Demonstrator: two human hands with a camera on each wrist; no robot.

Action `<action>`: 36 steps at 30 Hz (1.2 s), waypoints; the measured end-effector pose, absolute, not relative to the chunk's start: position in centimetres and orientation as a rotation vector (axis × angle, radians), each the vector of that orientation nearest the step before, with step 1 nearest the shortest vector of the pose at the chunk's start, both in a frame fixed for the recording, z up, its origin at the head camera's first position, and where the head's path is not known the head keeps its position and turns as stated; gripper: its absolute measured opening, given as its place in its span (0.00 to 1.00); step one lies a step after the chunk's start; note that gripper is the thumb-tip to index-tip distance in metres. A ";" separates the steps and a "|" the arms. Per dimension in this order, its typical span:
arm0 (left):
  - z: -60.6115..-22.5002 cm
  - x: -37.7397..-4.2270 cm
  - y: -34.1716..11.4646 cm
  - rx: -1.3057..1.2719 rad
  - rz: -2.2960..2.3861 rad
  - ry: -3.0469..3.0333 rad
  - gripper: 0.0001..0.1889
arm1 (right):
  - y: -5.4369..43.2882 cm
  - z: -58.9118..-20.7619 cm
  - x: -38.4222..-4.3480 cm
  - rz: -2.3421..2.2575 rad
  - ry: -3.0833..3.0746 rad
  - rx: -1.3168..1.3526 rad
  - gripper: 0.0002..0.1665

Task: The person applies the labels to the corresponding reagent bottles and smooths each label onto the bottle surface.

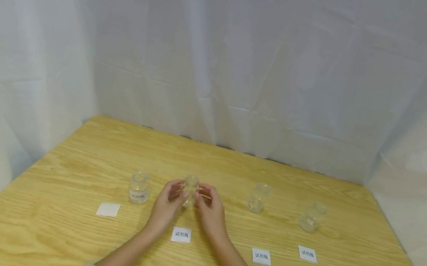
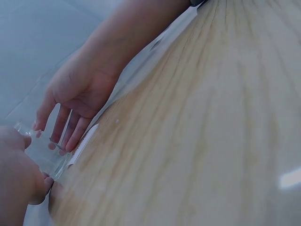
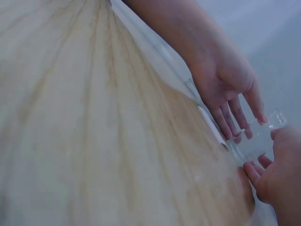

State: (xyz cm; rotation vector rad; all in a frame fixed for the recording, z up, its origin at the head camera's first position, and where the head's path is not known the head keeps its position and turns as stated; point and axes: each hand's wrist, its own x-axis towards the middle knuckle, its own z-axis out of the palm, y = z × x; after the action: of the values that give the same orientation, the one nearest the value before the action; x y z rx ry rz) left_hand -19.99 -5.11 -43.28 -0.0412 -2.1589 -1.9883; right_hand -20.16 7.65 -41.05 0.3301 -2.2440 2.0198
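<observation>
A small clear glass bottle (image 1: 190,184) stands between my two hands near the middle of the wooden table (image 1: 209,160). My left hand (image 1: 164,207) holds its left side with thumb and fingers. From the right, my right hand (image 1: 212,215) holds the same bottle, its fingers bent around the glass. Both wrist views show fingertips of the two hands on the bottle (image 2: 42,150). In front of the hands lies a white paper label (image 1: 181,235) with printed Chinese characters.
Left of the hands stands a glass bottle (image 1: 139,189) bearing a label, with a blank white slip (image 1: 108,209) before it. To the right are two more bottles (image 1: 258,198) (image 1: 312,217), each with a printed label (image 1: 261,256) (image 1: 307,253) in front. White curtains (image 1: 225,60) surround the table.
</observation>
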 end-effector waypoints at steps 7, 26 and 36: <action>-43.4 -19.5 -5.6 -0.072 -1.997 -2.173 0.22 | 7.6 -41.0 -19.4 1.974 -2.261 0.364 0.17; -43.1 -18.1 -6.2 -0.063 -2.014 -2.194 0.23 | 7.5 -44.0 -19.9 1.985 -2.253 0.378 0.18; -42.9 -17.9 -6.2 -0.070 -2.019 -2.210 0.23 | 7.5 -43.8 -19.7 1.976 -2.268 0.355 0.17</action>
State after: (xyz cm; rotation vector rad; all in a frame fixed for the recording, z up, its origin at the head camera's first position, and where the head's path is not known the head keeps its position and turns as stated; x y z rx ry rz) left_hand -17.88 -6.16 -42.93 -0.0698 -2.2102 -2.0191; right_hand -19.67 7.51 -43.80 0.3553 -2.2682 1.9756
